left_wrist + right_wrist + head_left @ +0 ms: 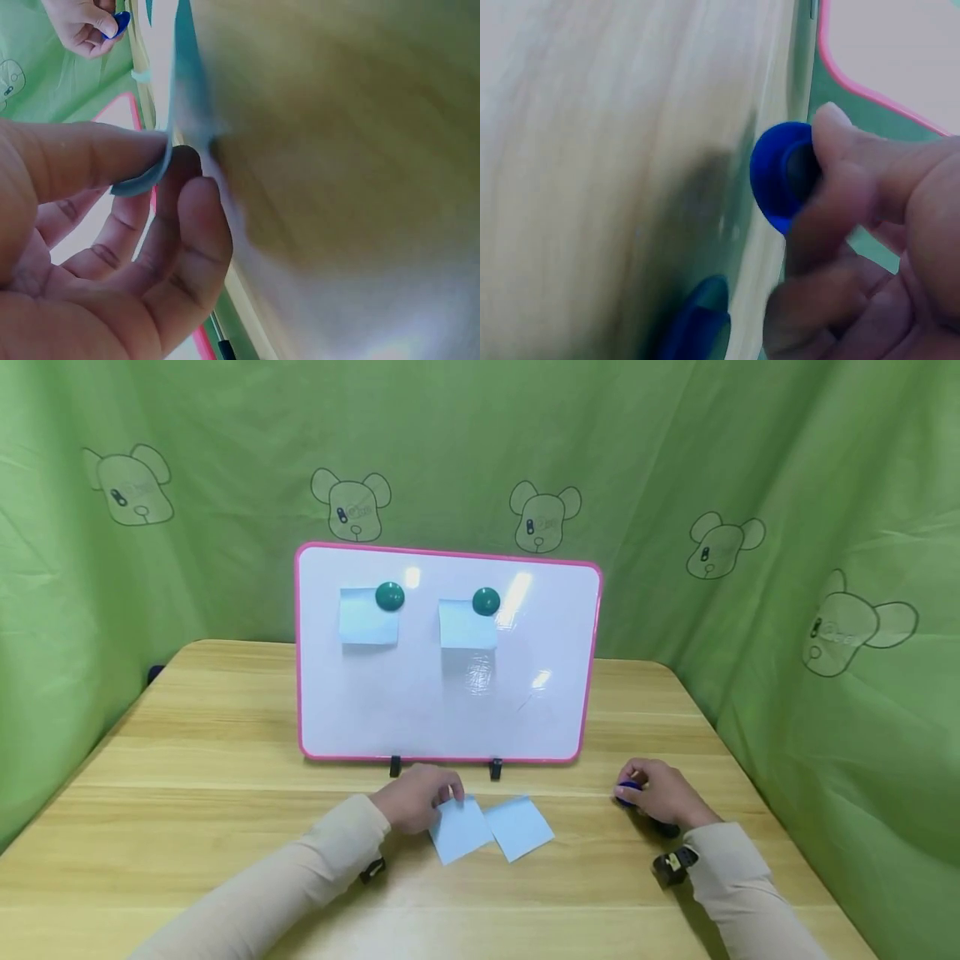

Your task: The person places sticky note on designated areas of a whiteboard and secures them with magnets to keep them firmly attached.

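My left hand (420,797) pinches the top edge of a light blue sticky note (460,833) between thumb and fingers. Seen from the left wrist, that paper edge (142,182) bends under the thumb. Just right of it, a second blue sticky note (521,829) lies on the table. On the right side, my right hand (663,792) holds a round blue magnet (776,176) by thumb and fingertips, its dark back showing in the right wrist view. Another blue magnet (697,322) sits on the table beneath that hand.
A pink-framed whiteboard (450,718) stands behind the hands on black feet (496,769). Two blue notes, left (367,622) and right (467,628), hang on it under green magnets (390,596). Green curtains (450,427) surround the wooden table (187,760).
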Available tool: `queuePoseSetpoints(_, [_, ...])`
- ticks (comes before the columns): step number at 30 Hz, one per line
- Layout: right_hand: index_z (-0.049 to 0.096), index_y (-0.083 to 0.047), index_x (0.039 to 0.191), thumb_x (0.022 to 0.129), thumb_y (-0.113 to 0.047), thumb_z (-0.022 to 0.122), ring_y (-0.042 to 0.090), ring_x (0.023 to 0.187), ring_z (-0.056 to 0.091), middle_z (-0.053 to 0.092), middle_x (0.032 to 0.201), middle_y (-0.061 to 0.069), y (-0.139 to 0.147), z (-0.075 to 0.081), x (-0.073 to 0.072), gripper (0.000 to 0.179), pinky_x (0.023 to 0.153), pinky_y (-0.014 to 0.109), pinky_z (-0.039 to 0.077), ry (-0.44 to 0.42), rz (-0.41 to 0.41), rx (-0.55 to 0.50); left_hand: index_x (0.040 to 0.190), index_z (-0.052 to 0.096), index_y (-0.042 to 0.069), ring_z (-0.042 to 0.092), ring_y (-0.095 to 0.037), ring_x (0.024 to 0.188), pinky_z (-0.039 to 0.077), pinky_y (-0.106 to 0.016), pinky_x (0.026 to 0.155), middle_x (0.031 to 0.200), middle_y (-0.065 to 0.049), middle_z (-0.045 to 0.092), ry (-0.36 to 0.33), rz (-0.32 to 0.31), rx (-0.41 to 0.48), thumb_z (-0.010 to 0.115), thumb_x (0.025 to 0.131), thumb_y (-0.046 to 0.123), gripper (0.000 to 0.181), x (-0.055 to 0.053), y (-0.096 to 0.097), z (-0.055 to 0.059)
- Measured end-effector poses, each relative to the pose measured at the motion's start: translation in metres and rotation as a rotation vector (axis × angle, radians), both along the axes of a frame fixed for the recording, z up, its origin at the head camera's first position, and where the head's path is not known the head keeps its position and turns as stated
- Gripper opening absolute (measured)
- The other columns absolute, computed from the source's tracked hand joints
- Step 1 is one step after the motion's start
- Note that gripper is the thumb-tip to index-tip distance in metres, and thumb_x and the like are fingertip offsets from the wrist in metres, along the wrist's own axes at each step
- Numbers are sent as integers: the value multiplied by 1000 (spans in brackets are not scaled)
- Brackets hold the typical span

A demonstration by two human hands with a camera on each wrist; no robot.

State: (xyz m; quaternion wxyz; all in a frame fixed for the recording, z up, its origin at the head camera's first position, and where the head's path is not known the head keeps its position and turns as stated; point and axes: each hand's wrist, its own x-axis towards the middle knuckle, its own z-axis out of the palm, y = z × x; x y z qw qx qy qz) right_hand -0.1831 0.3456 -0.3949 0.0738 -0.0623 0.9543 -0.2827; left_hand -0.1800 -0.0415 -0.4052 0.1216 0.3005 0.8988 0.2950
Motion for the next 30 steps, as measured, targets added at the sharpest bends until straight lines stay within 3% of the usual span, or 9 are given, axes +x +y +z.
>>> queuePoseSetpoints(4, [60,-6,84,92,-14,66,18,63,56,60,79,6,-1,1,1,13,56,33,47,5,-21,-22,101,65,10,56,-18,79,52,-26,70,87,-4,60,26,-14,40,53,74,-17,40,-4,-2,1])
queuePoseSetpoints(8, [60,-6,82,93,-19,65,18,63,55,59,76,4,-1,2,0,17,55,32,46,15,-25,-15,95,64,11,59,-20,87,53,-32,77,92,-4,63,49,-9,64,53,76,-16,34,-6,-4,3])
queuePoseSetpoints(12, [61,-6,84,91,-13,66,17,64,57,60,79,5,-2,2,-1,11,55,32,48,32,-14,-23,83,60,14,60,-22,95,52,-34,81,96,-3,65,54,11,79,54,78,-15,29,-8,-6,7])
queuePoseSetpoints(16, [62,-3,89,87,-7,66,19,68,58,61,84,7,-2,3,-3,6,58,32,49,54,-12,-31,78,60,13,60,-21,92,53,-33,79,91,-2,66,68,10,106,55,78,-14,28,-10,-8,12])
queuePoseSetpoints(23, [62,3,106,86,-6,64,31,89,62,63,103,20,-1,3,-4,22,70,38,51,85,-44,10,81,65,12,61,-22,91,52,-38,85,91,-3,67,113,7,115,56,78,-12,25,-15,-7,19])
queuePoseSetpoints(30, [56,7,120,90,-10,63,39,100,58,58,116,29,-4,8,-7,35,76,44,53,52,-95,-8,97,67,10,59,-23,100,51,-39,91,109,-9,66,56,42,84,58,78,-12,31,-23,-3,29])
